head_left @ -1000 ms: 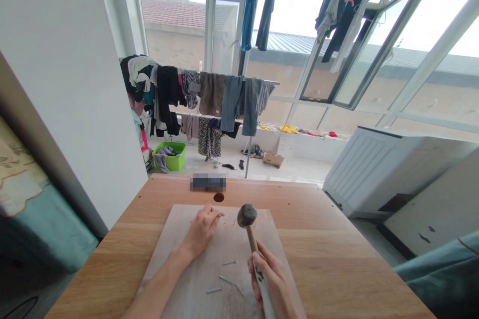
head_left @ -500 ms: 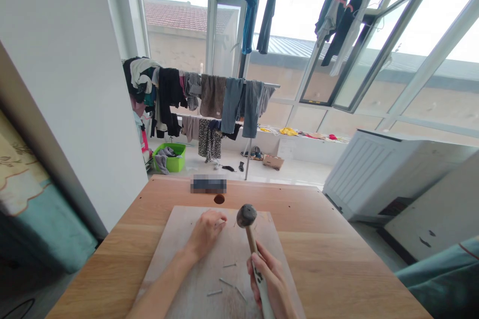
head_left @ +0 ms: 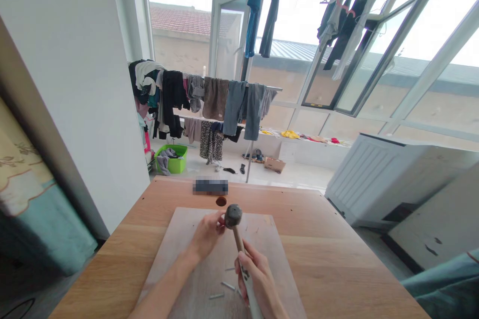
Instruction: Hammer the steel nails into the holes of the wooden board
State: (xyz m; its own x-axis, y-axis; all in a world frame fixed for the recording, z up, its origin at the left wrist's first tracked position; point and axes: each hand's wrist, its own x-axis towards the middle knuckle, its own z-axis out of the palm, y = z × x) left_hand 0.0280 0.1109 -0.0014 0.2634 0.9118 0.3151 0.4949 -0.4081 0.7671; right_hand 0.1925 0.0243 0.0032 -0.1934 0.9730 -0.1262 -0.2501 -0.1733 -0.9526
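Note:
My right hand grips the pale handle of a hammer with a dark, rounded head. The head is raised beside my left hand, hiding part of its fingertips. Those fingers are pinched together over the far part of a pale wooden board, around what looks like a nail, mostly hidden. Several loose nails lie on the board near my right hand, some partly covered by it. Thin nails appear to stand in the board right of the hammer head.
The board lies on a wooden table with a round hole near its far edge. A blurred dark object sits behind the hole. Beyond are a laundry-laden drying rack, a green basket and a white cabinet-like unit.
The hammer and my right hand have moved left, bringing the head close to my left fingertips. My left hand stays pinched at about the same spot. The view has shifted slightly.

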